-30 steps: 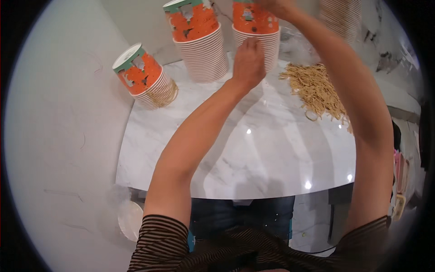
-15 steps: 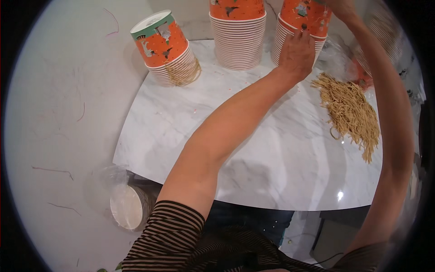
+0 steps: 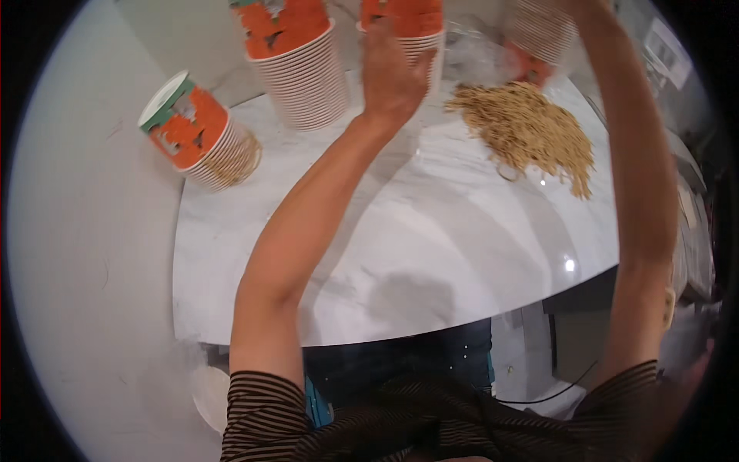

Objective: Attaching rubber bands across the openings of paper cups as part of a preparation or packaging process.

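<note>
My left hand (image 3: 392, 81), blurred, lies against the front of a nested stack of orange-printed paper cups (image 3: 431, 65), its thumb apart from the fingers. At the upper right, my right hand (image 3: 586, 9) is close to a stack of paper cups with white rims above an orange print (image 3: 540, 35). The top edge cuts off its fingers, so its grip is hidden. Further left stands another tall stack of orange cups (image 3: 300, 85). At the far left, a shorter stack with a green-edged top cup (image 3: 188, 131) has tan rubber bands (image 3: 235, 162) round its rims.
A heap of tan rubber bands (image 3: 531, 127) lies on the right of the white marbled table (image 3: 462, 223). Clear plastic wrap (image 3: 473, 54) sits behind it. A pale wall (image 3: 85, 215) borders the left side. A round white item (image 3: 212, 396) is partly visible below the table's left corner.
The view has swung right, so the stacks appear further left. My right hand has left the top of the stack by my left hand and moved right, toward the stack behind the rubber bands.
</note>
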